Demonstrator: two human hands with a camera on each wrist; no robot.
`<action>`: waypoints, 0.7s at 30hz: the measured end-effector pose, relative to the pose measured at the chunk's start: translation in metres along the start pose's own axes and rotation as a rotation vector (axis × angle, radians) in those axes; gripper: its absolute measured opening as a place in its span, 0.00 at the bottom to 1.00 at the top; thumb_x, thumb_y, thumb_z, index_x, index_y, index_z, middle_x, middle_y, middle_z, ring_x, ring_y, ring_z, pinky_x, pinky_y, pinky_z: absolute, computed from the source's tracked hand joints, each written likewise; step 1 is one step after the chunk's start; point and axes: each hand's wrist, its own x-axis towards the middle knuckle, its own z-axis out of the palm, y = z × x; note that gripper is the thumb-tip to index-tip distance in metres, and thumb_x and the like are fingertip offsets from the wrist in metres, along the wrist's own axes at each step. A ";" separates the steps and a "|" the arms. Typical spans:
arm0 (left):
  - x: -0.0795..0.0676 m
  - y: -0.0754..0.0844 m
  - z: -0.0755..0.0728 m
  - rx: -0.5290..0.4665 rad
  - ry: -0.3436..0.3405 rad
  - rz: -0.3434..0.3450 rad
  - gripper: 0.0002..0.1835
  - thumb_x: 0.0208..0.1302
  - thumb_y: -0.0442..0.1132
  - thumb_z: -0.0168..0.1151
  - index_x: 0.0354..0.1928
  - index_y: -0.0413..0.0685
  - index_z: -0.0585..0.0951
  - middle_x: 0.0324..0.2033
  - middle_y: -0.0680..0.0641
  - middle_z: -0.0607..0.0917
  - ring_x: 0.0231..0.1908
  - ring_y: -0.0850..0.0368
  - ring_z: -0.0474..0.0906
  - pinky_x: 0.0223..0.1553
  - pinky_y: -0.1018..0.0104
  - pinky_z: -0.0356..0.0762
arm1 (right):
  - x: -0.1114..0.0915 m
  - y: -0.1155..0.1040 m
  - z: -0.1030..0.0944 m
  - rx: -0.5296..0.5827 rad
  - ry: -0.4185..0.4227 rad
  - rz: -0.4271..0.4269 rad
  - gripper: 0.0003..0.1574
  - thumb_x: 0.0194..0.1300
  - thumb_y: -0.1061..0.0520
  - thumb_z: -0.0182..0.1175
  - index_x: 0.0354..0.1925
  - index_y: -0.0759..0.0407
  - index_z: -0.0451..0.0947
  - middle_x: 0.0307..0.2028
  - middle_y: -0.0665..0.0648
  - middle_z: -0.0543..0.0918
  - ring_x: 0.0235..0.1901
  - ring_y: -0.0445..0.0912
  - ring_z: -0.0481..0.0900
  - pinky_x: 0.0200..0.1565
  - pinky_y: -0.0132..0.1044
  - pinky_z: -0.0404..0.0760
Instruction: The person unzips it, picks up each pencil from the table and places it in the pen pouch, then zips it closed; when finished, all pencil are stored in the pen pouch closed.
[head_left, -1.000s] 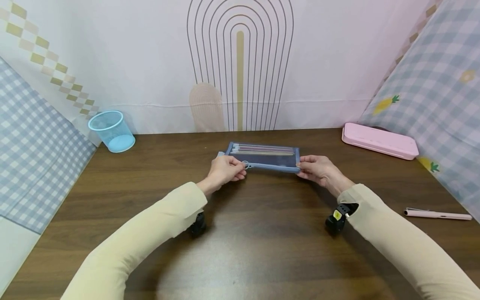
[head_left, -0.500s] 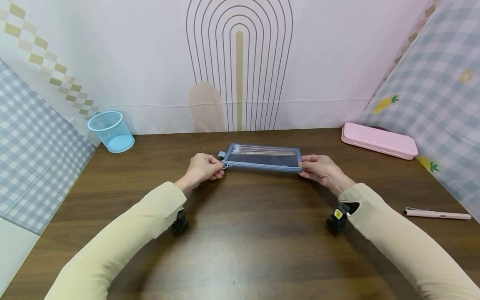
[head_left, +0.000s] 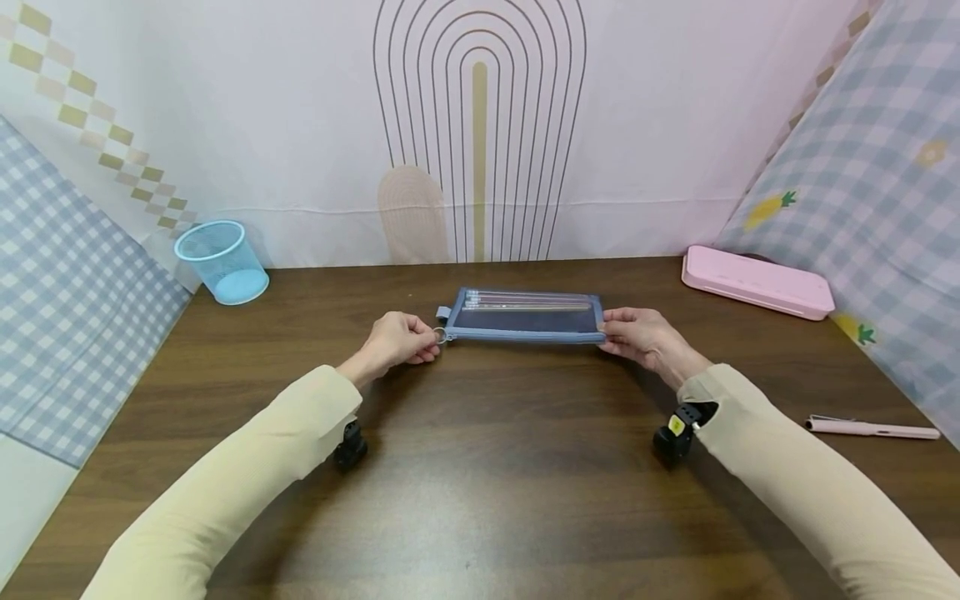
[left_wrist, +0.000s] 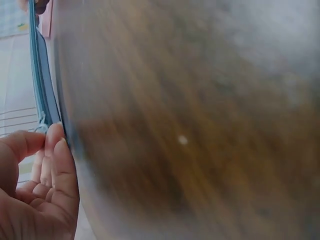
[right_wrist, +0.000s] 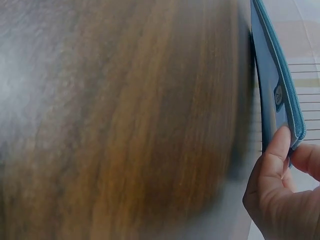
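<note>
A blue see-through zip pencil pouch [head_left: 525, 321] lies across the far middle of the table, with several pencils [head_left: 525, 301] showing inside along its back. My left hand [head_left: 401, 340] pinches the zipper's ring pull [head_left: 440, 335] between thumb and forefinger at the pouch's front left corner. In the left wrist view the zipper edge [left_wrist: 42, 75] runs away from those fingertips. At the other end my right hand [head_left: 641, 337] grips the front right corner, thumb on top and fingers beneath, as the right wrist view also shows. The zipper looks closed along the front edge.
On the brown wooden table [head_left: 480, 467], a light blue mesh pen cup [head_left: 228, 262] stands at the back left. A pink pencil box [head_left: 757, 282] lies at the back right, and a pale pink pen [head_left: 873, 427] nearer on the right. Patterned cloth [head_left: 315, 133] hangs behind.
My left hand has slid left along the pouch's front edge with the zipper pull, from partway in to the left corner. My right hand has stayed on the right corner.
</note>
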 end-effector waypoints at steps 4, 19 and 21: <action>0.000 -0.001 -0.003 0.050 -0.051 0.009 0.08 0.60 0.34 0.63 0.35 0.33 0.83 0.20 0.50 0.85 0.21 0.66 0.80 0.28 0.71 0.82 | 0.000 0.001 -0.001 -0.030 -0.002 -0.001 0.24 0.67 0.66 0.52 0.59 0.71 0.60 0.26 0.49 0.78 0.24 0.36 0.77 0.32 0.25 0.82; 0.024 0.014 0.002 0.187 0.070 0.031 0.24 0.58 0.39 0.66 0.55 0.37 0.76 0.48 0.40 0.83 0.48 0.53 0.79 0.47 0.68 0.77 | 0.008 0.008 0.004 -0.105 0.008 -0.114 0.30 0.66 0.68 0.52 0.64 0.71 0.57 0.28 0.47 0.77 0.23 0.35 0.75 0.30 0.25 0.80; 0.026 0.015 0.003 0.170 0.042 -0.001 0.24 0.58 0.37 0.66 0.56 0.37 0.76 0.47 0.40 0.84 0.42 0.57 0.81 0.40 0.73 0.77 | 0.009 0.008 0.006 -0.111 0.012 -0.130 0.30 0.66 0.68 0.52 0.64 0.71 0.58 0.29 0.48 0.76 0.22 0.36 0.74 0.30 0.24 0.80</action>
